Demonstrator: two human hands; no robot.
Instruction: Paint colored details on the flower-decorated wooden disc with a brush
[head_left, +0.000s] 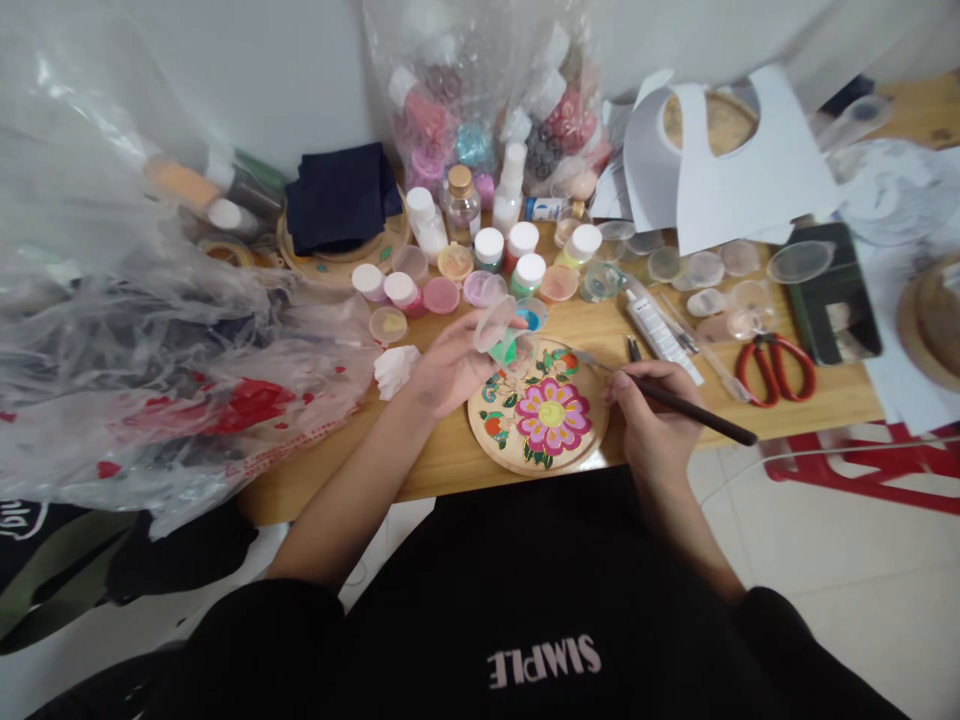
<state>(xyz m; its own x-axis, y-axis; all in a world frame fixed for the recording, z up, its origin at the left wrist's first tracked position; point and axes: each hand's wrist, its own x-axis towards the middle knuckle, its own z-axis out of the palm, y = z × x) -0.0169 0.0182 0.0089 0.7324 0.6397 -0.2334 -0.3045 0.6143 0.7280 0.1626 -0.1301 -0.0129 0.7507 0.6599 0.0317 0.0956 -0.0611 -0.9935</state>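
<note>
My left hand [459, 372] is closed around a small clear plastic cup [501, 346] with green colour inside, tilted above the upper left of a round wooden board [487, 455]. In my right hand [651, 415] is a thin tool with a long dark handle [694, 408], held like a pen. Its slim metal tip points left, close to the board's upper right edge. On the board is a gold-outlined flower picture [551, 414], with a pink flower, green leaves and orange fruits. My left hand and the cup cover part of the board's upper left.
Behind the board stand several small paint cups [441, 295] and white-capped bottles [427, 225]. To the right lie a white tube [660, 330], red-handled pliers [775, 370] and a dark tray [832, 290]. Crumpled tissue [396, 372] and a big plastic bag [225, 400] are on the left.
</note>
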